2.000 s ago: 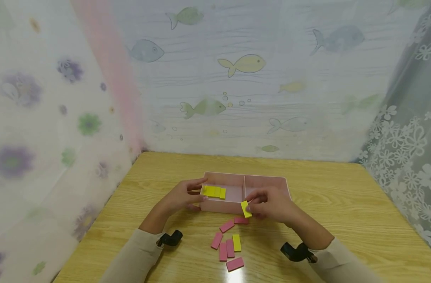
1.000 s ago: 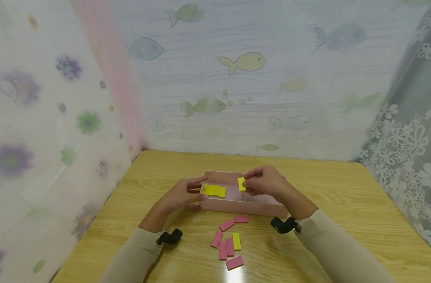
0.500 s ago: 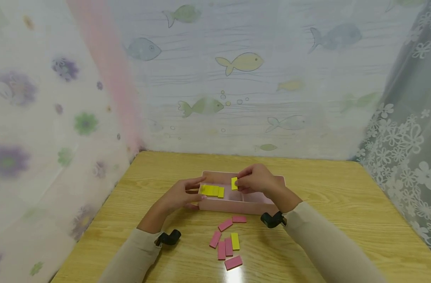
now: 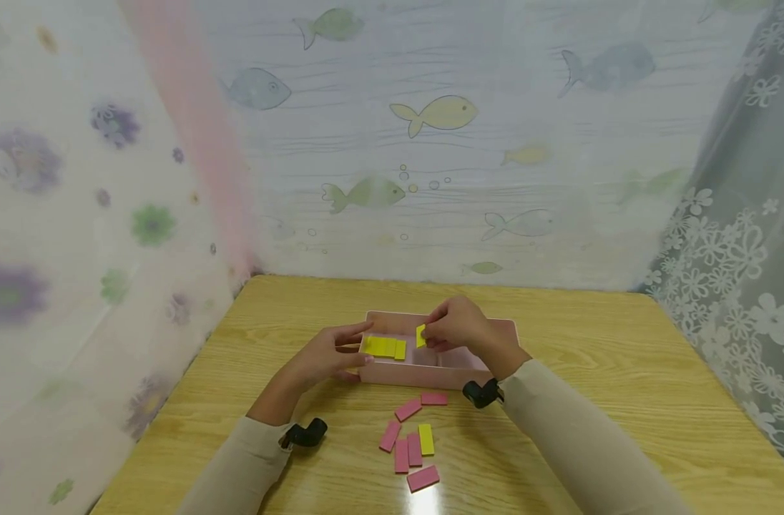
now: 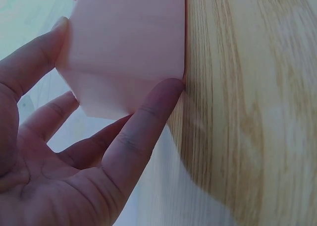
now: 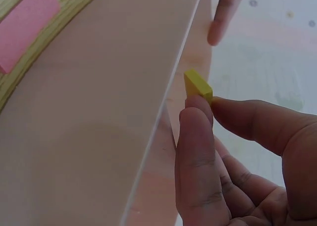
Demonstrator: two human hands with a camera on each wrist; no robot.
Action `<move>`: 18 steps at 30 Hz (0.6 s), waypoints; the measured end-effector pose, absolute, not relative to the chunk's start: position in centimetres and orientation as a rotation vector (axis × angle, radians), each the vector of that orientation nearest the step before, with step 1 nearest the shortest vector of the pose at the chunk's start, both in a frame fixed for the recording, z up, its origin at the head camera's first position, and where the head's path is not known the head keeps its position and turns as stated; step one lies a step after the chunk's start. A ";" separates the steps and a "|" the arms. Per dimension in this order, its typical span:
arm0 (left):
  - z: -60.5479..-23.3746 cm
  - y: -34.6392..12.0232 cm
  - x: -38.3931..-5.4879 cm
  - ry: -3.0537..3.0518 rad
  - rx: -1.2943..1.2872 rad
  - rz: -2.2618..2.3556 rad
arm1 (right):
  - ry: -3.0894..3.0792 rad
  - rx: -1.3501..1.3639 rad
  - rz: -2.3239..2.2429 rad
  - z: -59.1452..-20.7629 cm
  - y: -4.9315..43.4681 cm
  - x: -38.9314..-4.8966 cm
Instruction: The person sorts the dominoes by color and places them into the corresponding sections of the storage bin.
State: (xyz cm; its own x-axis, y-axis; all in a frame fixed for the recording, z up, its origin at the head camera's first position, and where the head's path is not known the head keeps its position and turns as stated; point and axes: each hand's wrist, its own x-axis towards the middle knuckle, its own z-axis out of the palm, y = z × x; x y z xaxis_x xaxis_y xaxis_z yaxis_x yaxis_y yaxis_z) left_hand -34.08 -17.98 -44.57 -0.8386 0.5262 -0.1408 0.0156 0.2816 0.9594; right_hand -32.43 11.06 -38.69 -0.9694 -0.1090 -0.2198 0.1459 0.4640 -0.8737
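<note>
A pink two-compartment box (image 4: 401,374) stands on the wooden table. My left hand (image 4: 324,355) holds its left end, thumb and fingers spread around the corners, as the left wrist view also shows. Between thumb and fingertips my right hand (image 4: 464,330) pinches a yellow domino-like tile (image 6: 199,84), raised over the left compartment close to the divider. Several yellow tiles (image 4: 383,347) lie in a row at the left end of that compartment. The right hand partly covers the right compartment.
In front of the box several pink tiles (image 4: 415,450) lie scattered on the table (image 4: 289,307), with one yellow tile (image 4: 426,440) beside them. Behind the table hangs a fish-patterned curtain (image 4: 366,236); a flowered one (image 4: 115,286) is at the left.
My right hand has carried the yellow tile from before the box's front wall up and leftward over the divider, above the left compartment. My left hand stays on the box end.
</note>
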 end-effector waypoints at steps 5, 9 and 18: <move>-44.6 -18.0 -34.1 2.119 0.480 1.583 | 2.493 0.064 -1.462 -38.4 10.8 -32.7; -44.6 -18.1 -34.1 2.121 0.486 1.584 | 2.509 0.078 -1.431 -38.2 10.6 -32.8; -44.5 -18.1 -34.1 2.123 0.491 1.585 | 2.541 0.083 -1.390 -38.1 9.9 -33.1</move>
State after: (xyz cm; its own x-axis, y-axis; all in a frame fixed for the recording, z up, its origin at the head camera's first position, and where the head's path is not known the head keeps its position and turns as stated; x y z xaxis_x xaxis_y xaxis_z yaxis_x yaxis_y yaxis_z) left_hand -34.09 -18.11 -44.53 -0.8386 0.5272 -0.1372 0.0184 0.2791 0.9601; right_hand -33.06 9.88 -38.12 -0.9687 -0.0663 -0.2393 0.1658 0.5446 -0.8221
